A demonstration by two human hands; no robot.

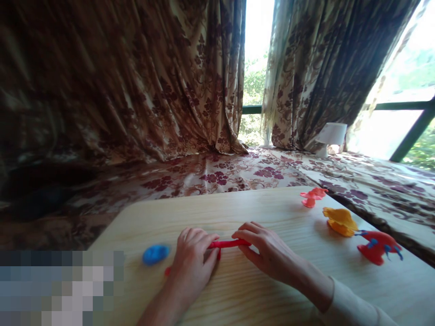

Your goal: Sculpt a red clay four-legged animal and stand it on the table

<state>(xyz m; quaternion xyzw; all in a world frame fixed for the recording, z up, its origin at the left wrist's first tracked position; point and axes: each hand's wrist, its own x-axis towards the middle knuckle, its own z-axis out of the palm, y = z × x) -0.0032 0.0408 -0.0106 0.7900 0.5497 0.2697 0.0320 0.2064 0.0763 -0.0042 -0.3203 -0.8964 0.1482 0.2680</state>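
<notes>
A thin red clay strip (pixel 228 244) lies on the pale wooden board (pixel 278 290) between my two hands. My left hand (pixel 192 265) rests palm down over its left part, fingers curled, fingertips pinching the strip. My right hand (pixel 263 249) grips the strip's right end with bent fingers. A bit of red clay (pixel 167 271) shows at the left edge of my left hand. A flattened blue clay lump (pixel 155 254) lies just left of my left hand.
On the board's right side sit a small coral clay figure (pixel 313 196), a yellow-orange clay piece (pixel 340 221) and a red clay figure with blue bits (pixel 378 246). A floral cloth (pixel 238 172) lies behind. A white lamp (pixel 330 138) stands by the curtains.
</notes>
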